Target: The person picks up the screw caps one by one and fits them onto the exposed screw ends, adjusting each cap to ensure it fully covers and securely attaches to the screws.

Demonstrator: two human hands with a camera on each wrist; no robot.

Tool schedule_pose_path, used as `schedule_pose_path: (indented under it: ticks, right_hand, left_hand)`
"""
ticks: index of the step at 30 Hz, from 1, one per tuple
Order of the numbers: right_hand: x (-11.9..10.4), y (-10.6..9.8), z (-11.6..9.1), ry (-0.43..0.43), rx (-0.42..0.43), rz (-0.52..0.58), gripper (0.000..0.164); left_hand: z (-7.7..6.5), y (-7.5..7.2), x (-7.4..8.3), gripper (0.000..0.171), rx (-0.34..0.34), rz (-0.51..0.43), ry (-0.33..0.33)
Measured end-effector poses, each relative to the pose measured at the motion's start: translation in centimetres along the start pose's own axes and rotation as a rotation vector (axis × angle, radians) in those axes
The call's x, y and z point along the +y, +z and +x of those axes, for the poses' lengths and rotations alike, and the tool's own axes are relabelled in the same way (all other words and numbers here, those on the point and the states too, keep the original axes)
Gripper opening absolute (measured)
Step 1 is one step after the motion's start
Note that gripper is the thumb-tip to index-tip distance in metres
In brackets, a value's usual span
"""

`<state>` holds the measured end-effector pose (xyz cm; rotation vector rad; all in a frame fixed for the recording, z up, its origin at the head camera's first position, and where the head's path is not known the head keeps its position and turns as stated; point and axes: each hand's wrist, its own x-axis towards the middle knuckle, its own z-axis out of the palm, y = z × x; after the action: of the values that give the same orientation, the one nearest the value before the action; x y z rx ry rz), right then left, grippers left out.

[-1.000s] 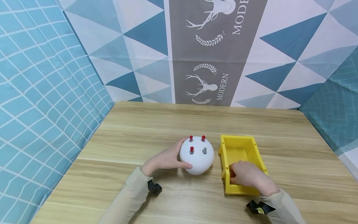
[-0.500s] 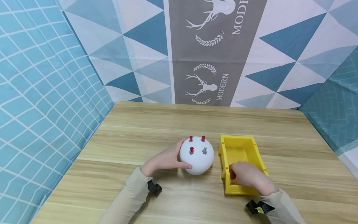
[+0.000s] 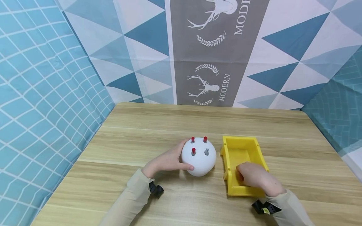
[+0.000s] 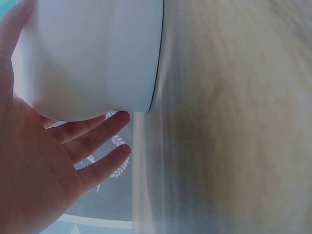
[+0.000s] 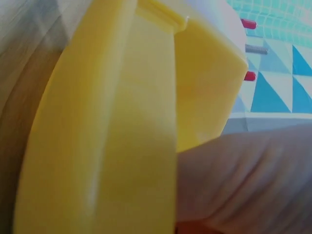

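Note:
My left hand (image 3: 169,159) holds the white rounded dome (image 3: 201,164) from its left side in the head view, thumb on the near side. In the left wrist view the fingers (image 4: 100,141) spread along the dome's side, one or more standing off it. Three red caps (image 3: 193,151) cover posts on the dome's top; a bare threaded post (image 3: 206,152) stands beside them. Reaching down into the yellow bin (image 3: 229,169) is my right hand (image 3: 253,176), its fingertips hidden. Whatever those fingers touch cannot be seen; the bin's wall (image 5: 141,122) blocks the right wrist view.
Both objects stand on a wood-grain table (image 3: 141,125), the bin a little right of the dome. Patterned cloth (image 3: 203,53) hangs behind the table's far edge, and blue checked cloth (image 3: 42,94) lines the left side. Small black cameras (image 3: 156,190) are strapped to both wrists.
My right hand has shifted slightly to the right inside the yellow bin, away from its left wall. The left hand and the white dome stay in place.

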<state>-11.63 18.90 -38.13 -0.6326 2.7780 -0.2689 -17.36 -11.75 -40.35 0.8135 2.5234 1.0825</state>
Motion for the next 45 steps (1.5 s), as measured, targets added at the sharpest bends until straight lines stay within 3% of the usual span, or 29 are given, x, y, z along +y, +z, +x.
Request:
schedule_pose_path:
  ticks: [11,30,45]
  right_hand:
    - [-0.2,-0.3,0.0,-0.015,-0.064,-0.16,0.02]
    - [-0.2,-0.7,0.7,0.013,-0.16,-0.147,0.019]
    - [-0.2,-1.7,0.3,-0.043,-0.052,-0.086,0.025]
  left_hand:
    - [0.0,0.0,0.0,0.103,-0.002,0.007,0.002]
    - [-0.1,0.0,0.1,0.103,-0.004,0.008,0.007]
    - [-0.2,0.0,0.1,0.104,-0.004,0.019,0.013]
